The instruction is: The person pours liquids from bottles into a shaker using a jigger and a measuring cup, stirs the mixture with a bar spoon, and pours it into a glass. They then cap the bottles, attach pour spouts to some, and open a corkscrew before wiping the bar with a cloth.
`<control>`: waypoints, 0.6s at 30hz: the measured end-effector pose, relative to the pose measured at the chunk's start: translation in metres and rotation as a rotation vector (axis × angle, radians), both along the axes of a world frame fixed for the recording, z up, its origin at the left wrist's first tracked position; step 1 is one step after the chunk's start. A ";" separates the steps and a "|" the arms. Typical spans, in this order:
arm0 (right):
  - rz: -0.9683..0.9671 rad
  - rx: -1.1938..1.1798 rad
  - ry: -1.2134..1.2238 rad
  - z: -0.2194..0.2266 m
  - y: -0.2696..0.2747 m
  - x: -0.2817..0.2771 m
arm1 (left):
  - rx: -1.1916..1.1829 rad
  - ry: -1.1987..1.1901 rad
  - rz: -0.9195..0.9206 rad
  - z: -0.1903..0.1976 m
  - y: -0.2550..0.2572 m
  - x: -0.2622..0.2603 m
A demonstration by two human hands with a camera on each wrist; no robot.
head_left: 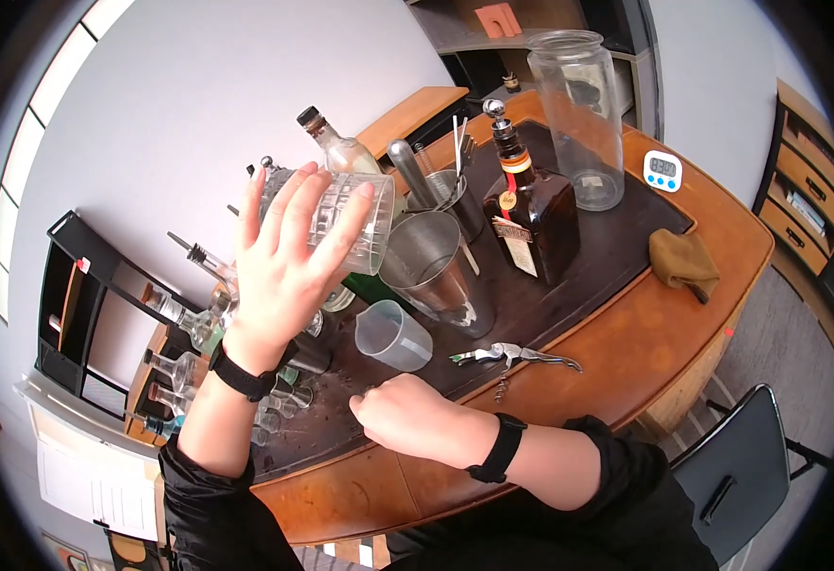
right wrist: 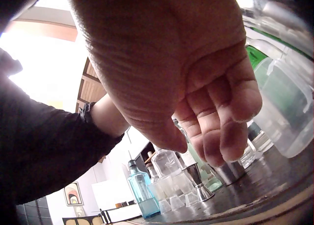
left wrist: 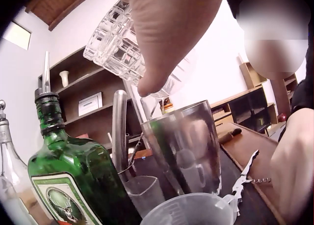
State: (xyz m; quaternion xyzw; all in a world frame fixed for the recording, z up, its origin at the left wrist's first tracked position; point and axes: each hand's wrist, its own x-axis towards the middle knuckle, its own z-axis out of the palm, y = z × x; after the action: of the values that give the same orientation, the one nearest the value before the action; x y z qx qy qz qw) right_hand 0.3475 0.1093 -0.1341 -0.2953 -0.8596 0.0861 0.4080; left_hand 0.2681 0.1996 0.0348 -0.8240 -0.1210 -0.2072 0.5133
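Patterned glass (head_left: 371,228) tilted in left grip (head_left: 291,226), above metal cup (head_left: 447,297).

The head camera looks forward and down on the table (head_left: 384,490). The left wrist camera is close under the left hand (left wrist: 176,31), facing the metal tin (left wrist: 184,149); the right one faces the blue bottle (right wrist: 143,194) from low, near the right hand (right wrist: 171,73). All three views share the measuring cup (head_left: 394,341).

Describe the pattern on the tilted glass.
The glass has rows of blocky facets, clearest in the left wrist view.
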 end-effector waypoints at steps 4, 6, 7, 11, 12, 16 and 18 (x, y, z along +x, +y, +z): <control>0.015 -0.039 0.022 0.001 0.000 0.001 | -0.281 -0.250 0.010 -0.005 -0.009 -0.011; 0.022 -0.048 0.013 0.001 0.000 0.002 | -0.420 -0.395 0.036 -0.010 -0.014 -0.021; 0.024 -0.056 0.007 0.001 0.000 0.002 | -0.720 -0.651 -0.027 -0.015 -0.016 -0.031; 0.010 -0.055 -0.044 0.002 -0.001 0.001 | -1.180 -1.080 -0.046 -0.044 -0.024 -0.095; 0.012 -0.053 -0.043 0.001 -0.001 0.001 | -1.222 -1.147 -0.006 -0.053 -0.030 -0.108; 0.028 -0.101 -0.087 0.007 -0.004 0.004 | -1.277 -1.067 0.175 -0.084 -0.062 -0.136; 0.022 -0.113 -0.130 0.008 -0.003 0.003 | -1.327 -1.059 0.227 -0.104 -0.063 -0.147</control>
State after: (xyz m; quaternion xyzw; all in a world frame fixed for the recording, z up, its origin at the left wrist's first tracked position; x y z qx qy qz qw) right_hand 0.3504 0.1064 -0.1259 -0.3131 -0.8813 0.1195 0.3332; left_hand 0.1209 0.1363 -0.0694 -0.7312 -0.5230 -0.3985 -0.1817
